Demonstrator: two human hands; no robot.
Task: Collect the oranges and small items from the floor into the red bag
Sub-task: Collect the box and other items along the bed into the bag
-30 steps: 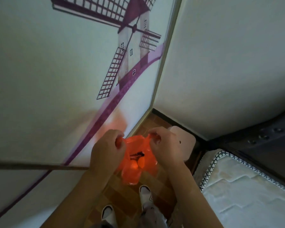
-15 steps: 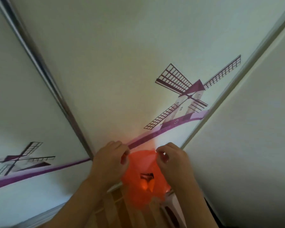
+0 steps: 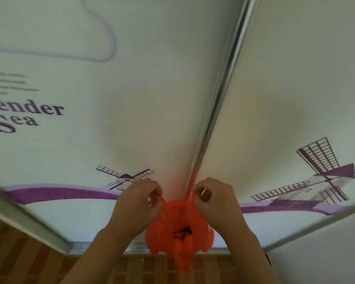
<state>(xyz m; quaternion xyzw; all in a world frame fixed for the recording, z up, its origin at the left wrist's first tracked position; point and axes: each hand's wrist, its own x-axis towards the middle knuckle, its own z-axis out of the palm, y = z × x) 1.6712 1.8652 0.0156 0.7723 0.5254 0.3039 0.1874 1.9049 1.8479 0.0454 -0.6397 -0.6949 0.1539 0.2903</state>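
The red bag [image 3: 178,232] hangs straight down between and just below both fists, the left hand [image 3: 137,203] and right hand [image 3: 215,201] each pinching a handle, equally near, with oranges [image 3: 184,243] showing through its mouth.

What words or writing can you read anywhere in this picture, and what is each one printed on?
"vender": large dark letters on the left door panel; the start of the word is cut off by the picture's edge.
"Sea": just below it, on the same panel.
Four short lines of small print above those words: too blurred to read.
No writing shows on the red bag or the right door panel.
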